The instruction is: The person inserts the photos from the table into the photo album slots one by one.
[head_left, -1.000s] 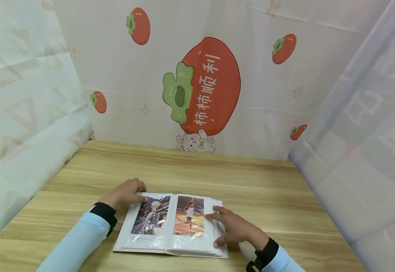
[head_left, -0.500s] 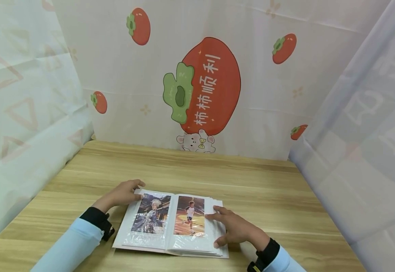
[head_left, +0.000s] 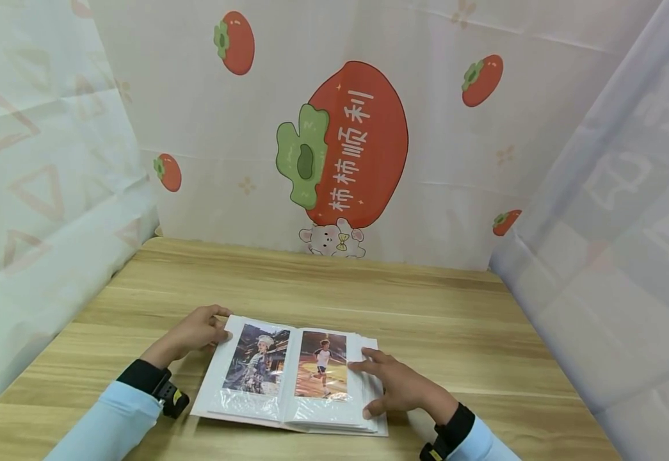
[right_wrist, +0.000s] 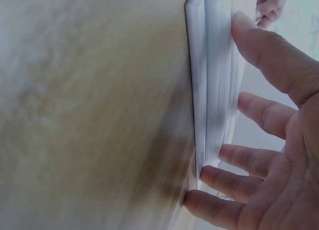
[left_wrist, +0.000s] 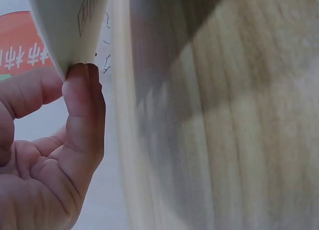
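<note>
A photo album (head_left: 320,412) lies open on the wooden table, with clear sleeves over its pages. Its left page shows a photo (head_left: 256,360) of a person in a pale headdress; the right one has a photo (head_left: 321,365) of a runner. At the upper left corner, my left hand (head_left: 193,334) pinches the cover between thumb and fingers. That side is tilted up off the table, as the left wrist view shows with the white cover (left_wrist: 70,25). My right hand (head_left: 399,384) rests along the right edge, its spread fingertips (right_wrist: 244,152) touching the page stack.
The wooden table (head_left: 311,282) extends behind and to both sides of the album. A white cloth backdrop (head_left: 196,115) printed with persimmons stands at the back. Cloth sheets also hang at the left (head_left: 52,160) and right (head_left: 611,224).
My left hand has moved left and outward, from lying over the page corner to pinching the cover's edge. The album's left side has risen slightly. My right hand has stayed in place.
</note>
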Tool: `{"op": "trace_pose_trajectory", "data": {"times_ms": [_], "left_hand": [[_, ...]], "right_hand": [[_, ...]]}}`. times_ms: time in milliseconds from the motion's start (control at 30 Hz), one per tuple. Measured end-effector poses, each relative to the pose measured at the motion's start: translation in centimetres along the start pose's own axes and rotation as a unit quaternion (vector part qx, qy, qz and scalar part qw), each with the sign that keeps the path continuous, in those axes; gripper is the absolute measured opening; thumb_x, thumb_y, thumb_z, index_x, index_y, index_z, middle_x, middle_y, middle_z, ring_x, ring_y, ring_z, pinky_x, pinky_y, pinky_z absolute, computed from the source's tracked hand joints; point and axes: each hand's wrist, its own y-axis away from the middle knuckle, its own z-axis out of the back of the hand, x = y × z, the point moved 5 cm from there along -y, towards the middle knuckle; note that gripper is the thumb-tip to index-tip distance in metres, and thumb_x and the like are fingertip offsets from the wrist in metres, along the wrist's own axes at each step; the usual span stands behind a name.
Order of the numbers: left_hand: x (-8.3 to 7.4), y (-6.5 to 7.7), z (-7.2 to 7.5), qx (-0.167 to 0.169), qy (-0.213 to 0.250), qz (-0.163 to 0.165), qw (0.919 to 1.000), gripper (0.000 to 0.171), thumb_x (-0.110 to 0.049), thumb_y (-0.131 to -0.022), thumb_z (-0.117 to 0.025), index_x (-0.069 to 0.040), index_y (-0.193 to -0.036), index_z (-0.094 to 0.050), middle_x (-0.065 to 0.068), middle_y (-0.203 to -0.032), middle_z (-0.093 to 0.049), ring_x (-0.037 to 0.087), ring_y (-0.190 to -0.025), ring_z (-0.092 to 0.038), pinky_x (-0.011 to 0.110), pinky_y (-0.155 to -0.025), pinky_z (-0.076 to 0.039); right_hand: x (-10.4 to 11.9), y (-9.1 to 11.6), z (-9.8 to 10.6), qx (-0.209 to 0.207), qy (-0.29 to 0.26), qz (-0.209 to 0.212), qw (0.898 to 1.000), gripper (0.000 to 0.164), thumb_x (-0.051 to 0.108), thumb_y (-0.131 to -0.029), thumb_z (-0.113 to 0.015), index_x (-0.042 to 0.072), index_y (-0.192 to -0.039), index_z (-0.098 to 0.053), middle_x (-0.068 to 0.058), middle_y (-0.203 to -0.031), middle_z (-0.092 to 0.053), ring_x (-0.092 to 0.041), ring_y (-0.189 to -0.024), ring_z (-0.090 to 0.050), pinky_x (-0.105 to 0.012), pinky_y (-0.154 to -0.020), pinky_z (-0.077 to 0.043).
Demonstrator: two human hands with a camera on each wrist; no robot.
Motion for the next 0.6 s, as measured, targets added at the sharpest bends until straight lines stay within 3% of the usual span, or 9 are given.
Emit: {"op": "trace_pose_trajectory", "data": {"times_ms": [367,600], "left_hand": [[-0.2,0.0,0.1,0.008,0.026,-0.018,0.9995,0.058,0.001,-0.087,-0.056,0.014,-0.135,-0.028,0.014,-0.088,-0.056,0.022,-0.069,-0.055,0.033,-0.054,-0.046],[-0.6,1.5,0.1,0.005,0.089,-0.048,0.9949,0.066,-0.009,-0.091,-0.057,0.008,-0.143,-0.019,0.030,-0.119,-0.047,0.031,-0.097,-0.057,0.039,-0.076,-0.050]], "right_hand": [[0.1,0.2,0.1,-0.002,-0.004,0.000,1.000,0.075,0.040,-0.074,-0.076,0.020,-0.139,-0.045,-0.017,-0.147,-0.026,-0.039,-0.129,-0.029,-0.053,-0.094,-0.035],[-0.1,0.9,0.0,-0.008,-0.008,0.000,1.000,0.083,0.047,-0.076,-0.070,0.021,-0.145,-0.033,-0.018,-0.148,-0.024,-0.039,-0.130,-0.029,-0.053,-0.094,-0.035]]}}
